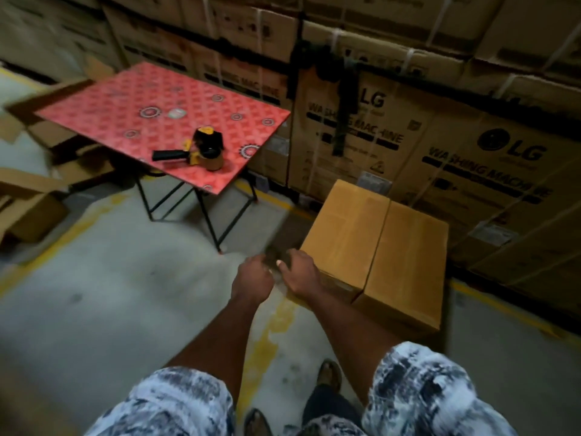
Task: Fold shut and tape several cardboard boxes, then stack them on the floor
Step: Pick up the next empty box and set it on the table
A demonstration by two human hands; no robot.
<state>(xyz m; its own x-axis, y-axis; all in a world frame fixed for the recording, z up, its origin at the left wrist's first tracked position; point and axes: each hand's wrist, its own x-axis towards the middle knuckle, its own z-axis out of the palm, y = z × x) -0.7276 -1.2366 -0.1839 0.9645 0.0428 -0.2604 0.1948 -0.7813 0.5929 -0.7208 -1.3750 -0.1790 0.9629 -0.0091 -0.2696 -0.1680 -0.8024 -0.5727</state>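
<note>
A closed cardboard box (377, 247) stands on the floor at the right, its top flaps meeting along a centre seam. My left hand (251, 278) and my right hand (298, 272) are close together just off the box's near left corner, blurred, fingers loosely curled, and I see nothing held in either. My right hand is right beside the box's corner; whether it touches it I cannot tell. A yellow and black tape dispenser (201, 152) lies on the red patterned folding table (125, 114) at the left.
Large stacked washing machine cartons (456, 146) form a wall behind the box and table. Several open cardboard boxes (34, 215) lie on the floor at far left. Yellow lines (267, 335) mark the grey concrete floor. My feet are at the bottom edge.
</note>
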